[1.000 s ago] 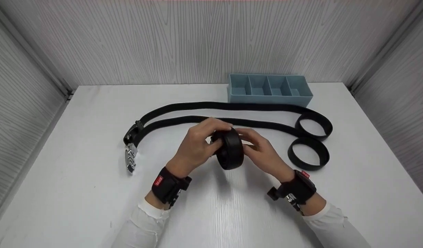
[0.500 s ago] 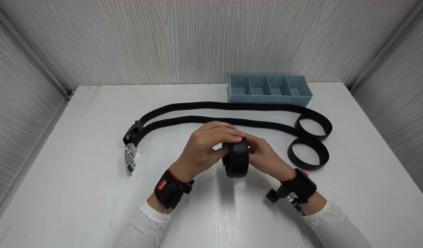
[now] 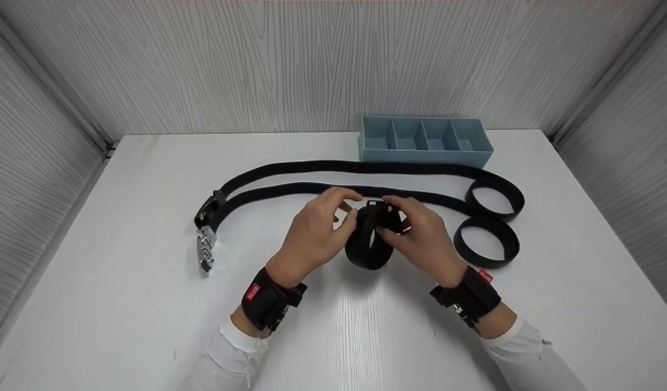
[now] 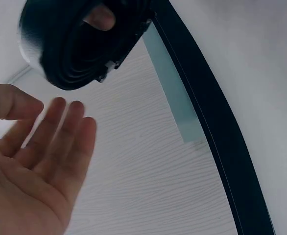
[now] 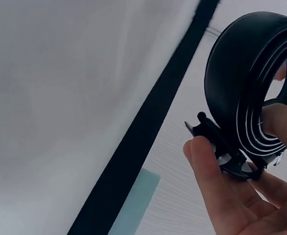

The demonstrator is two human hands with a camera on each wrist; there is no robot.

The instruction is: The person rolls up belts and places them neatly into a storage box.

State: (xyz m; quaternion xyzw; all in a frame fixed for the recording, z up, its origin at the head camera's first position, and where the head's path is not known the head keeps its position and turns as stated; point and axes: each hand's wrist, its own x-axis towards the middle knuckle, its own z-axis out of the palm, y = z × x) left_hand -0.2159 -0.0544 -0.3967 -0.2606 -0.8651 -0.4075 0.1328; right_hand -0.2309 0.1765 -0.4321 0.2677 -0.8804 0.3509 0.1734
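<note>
A black belt (image 3: 360, 251), wound into a thick coil of several layers, is held up over the table in the head view. My right hand (image 3: 426, 241) holds it, thumb inside the coil and fingers at the belt's dark buckle (image 5: 224, 149), which shows in the right wrist view. My left hand (image 3: 310, 236) is just left of the coil, thumb and fingers apart, holding nothing. In the left wrist view a gap shows between the left hand's fingers (image 4: 82, 134) and the coil.
Two more black belts lie along the table behind my hands, a far belt (image 3: 333, 166) and a near belt (image 3: 282, 189). Their right ends curl into loops; a silver buckle (image 3: 205, 251) and a black buckle (image 3: 209, 210) sit left. A blue divided tray (image 3: 426, 156) stands at the back.
My left hand has let go of the coiled belt and drawn slightly left. The coil has turned in my right hand, so its opening and buckle now show. The other belts have not moved.
</note>
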